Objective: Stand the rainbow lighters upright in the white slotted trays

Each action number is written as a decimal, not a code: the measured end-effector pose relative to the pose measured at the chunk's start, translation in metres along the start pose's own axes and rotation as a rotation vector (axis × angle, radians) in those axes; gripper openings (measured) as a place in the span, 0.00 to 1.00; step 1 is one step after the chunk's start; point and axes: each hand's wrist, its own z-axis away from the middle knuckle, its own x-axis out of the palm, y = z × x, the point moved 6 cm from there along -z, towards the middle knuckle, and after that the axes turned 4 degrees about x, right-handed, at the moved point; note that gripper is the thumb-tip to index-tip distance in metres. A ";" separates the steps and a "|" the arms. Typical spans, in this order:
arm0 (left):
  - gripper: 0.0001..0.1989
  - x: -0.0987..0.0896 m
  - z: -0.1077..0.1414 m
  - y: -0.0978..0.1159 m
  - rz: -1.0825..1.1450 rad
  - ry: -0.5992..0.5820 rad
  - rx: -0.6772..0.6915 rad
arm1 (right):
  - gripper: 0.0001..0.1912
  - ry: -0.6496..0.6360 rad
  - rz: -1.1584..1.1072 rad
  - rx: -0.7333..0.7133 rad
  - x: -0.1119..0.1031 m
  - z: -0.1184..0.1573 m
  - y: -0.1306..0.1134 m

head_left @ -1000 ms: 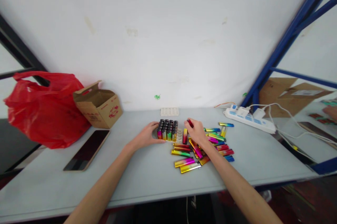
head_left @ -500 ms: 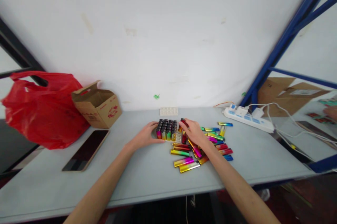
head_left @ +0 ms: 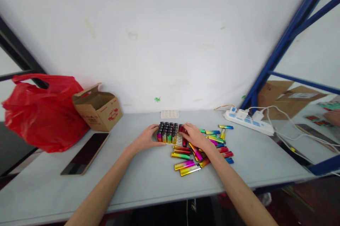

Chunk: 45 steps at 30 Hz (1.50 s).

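Rows of upright lighters with black tops and shiny coloured bodies stand in a white holed tray. My left hand grips the tray's left side, thumb along the front and fingers toward the back. Over the tray's right end, my right hand is closed on a dark red lighter, which is partly hidden by the fingers. A loose pile of metallic lighters lies to the right and front of the tray, partly under my right forearm.
A second white holed tray lies by the wall. At left are a red plastic bag, an open cardboard box and a phone. A power strip with cables is at right, near a blue metal frame.
My right hand has moved slightly left with the dark red lighter, over the tray's right end. My left hand stays at the tray's left side. The view has shifted slightly.
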 end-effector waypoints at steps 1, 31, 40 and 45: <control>0.42 0.000 0.000 0.000 0.003 0.003 0.000 | 0.10 0.006 0.014 0.003 -0.002 0.002 0.001; 0.44 0.001 0.000 -0.003 -0.008 -0.008 -0.018 | 0.16 0.380 -0.553 0.300 -0.034 0.004 0.046; 0.44 0.001 0.000 -0.003 0.003 -0.001 -0.018 | 0.28 0.473 -1.486 0.433 -0.033 0.007 0.039; 0.44 0.001 0.000 -0.005 0.009 0.013 -0.017 | 0.32 0.367 -1.481 0.451 -0.031 0.005 0.026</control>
